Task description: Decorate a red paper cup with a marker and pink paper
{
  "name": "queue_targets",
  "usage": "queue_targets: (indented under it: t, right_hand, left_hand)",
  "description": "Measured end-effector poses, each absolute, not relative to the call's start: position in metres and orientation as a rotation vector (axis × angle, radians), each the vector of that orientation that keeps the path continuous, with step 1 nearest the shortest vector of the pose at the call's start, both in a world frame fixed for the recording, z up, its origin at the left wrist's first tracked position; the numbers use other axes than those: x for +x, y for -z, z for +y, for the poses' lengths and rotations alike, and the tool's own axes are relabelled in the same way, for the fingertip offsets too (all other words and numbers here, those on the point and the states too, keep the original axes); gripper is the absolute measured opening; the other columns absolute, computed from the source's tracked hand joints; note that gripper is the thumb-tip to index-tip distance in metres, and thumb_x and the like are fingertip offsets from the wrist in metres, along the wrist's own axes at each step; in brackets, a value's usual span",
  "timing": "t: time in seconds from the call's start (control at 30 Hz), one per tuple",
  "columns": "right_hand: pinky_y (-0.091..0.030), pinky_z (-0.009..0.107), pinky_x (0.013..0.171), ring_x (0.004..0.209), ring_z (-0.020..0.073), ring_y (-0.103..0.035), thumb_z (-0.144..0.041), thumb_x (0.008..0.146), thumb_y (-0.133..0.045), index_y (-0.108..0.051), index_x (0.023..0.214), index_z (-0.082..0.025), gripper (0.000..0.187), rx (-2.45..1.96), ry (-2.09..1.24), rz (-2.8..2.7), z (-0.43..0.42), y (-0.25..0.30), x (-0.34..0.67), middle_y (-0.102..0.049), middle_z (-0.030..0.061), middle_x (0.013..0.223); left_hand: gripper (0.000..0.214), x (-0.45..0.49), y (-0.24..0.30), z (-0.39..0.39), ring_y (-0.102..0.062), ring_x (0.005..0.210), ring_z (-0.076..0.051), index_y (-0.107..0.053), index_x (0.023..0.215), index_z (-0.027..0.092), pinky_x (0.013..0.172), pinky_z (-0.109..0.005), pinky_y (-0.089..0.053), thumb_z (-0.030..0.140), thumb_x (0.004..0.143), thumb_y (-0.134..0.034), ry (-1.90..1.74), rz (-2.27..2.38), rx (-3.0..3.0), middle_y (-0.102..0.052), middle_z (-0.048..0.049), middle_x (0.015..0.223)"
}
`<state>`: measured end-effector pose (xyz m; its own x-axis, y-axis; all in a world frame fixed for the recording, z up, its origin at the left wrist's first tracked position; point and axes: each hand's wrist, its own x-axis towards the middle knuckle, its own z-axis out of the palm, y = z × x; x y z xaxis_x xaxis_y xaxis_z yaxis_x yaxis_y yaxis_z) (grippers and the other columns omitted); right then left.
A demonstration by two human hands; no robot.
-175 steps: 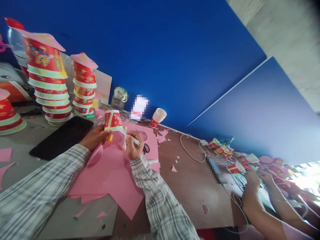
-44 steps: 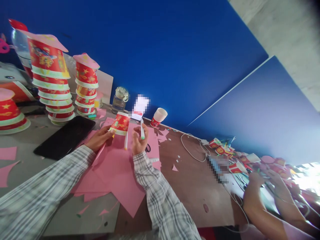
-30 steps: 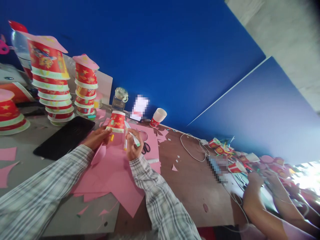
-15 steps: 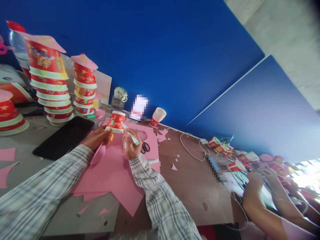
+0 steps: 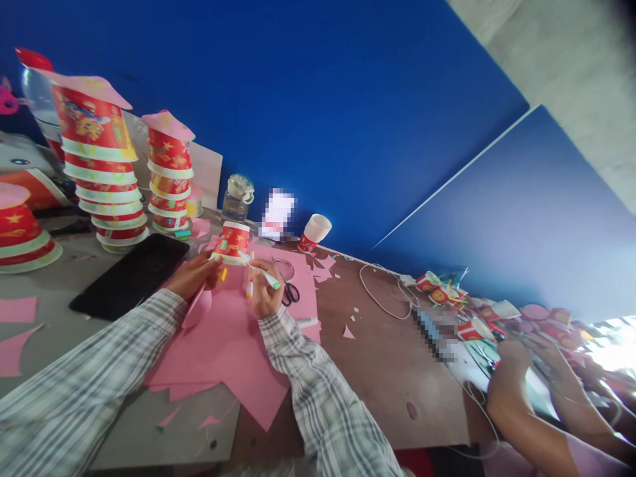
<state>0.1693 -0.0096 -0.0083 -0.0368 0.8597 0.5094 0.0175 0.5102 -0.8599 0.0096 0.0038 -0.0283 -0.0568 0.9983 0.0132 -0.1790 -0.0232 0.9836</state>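
My left hand (image 5: pixel 193 277) pinches the rim of a small red patterned paper cup (image 5: pixel 231 241) held upside down above sheets of pink paper (image 5: pixel 233 331); a yellow-capped marker pokes out under its fingers. My right hand (image 5: pixel 264 295) is closed round a white marker with a green cap (image 5: pixel 262 273), its tip against the cup's rim. A second pen hangs from that same hand. Black scissors (image 5: pixel 289 293) lie just right of my right hand.
Stacks of red cups with pink paper cones (image 5: pixel 102 159) stand at the left behind a black phone (image 5: pixel 130 274). A glass jar (image 5: pixel 237 197), a tipped cup (image 5: pixel 313 233) and a white cable (image 5: pixel 382 291) lie along the blue wall. Another person's hands (image 5: pixel 517 377) work at the right among more cups.
My right hand had lifted the green-capped marker upright away from the cup; it has since come back down, and the tip rests at the cup's rim. The cup has tilted slightly.
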Motion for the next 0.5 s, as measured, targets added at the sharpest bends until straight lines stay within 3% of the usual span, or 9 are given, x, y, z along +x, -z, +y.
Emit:
queue_targets:
  t: [0.23,0.5]
  right_hand:
    - [-0.028,0.022,0.043,0.042,0.0075,-0.033,-0.047,0.085,-0.043,-0.057,0.079,-0.014,0.036,-0.793,-0.875,-1.364,-0.0077,0.0122,0.1686,-0.036,-0.0052,0.05]
    - [-0.039,0.022,0.05,0.051,0.0077,-0.046,-0.043,0.086,-0.046,-0.056,0.094,-0.013,0.032,-0.74,-0.841,-1.385,-0.0032,0.0111,0.1679,-0.055,0.0001,0.065]
  left_hand:
    - [0.035,0.0089,0.0269,0.0043,-0.031,0.028,-0.009,-0.049,0.069,0.016,0.03,-0.024,-0.02,0.051,0.067,-0.048,-1.328,1.155,1.154,-0.038,0.0047,0.034]
    - [0.038,0.0105,0.0256,0.0032,-0.031,0.03,-0.009,-0.049,0.073,0.015,0.03,-0.023,-0.021,0.052,0.064,-0.052,-1.341,1.116,1.103,-0.04,0.0046,0.038]
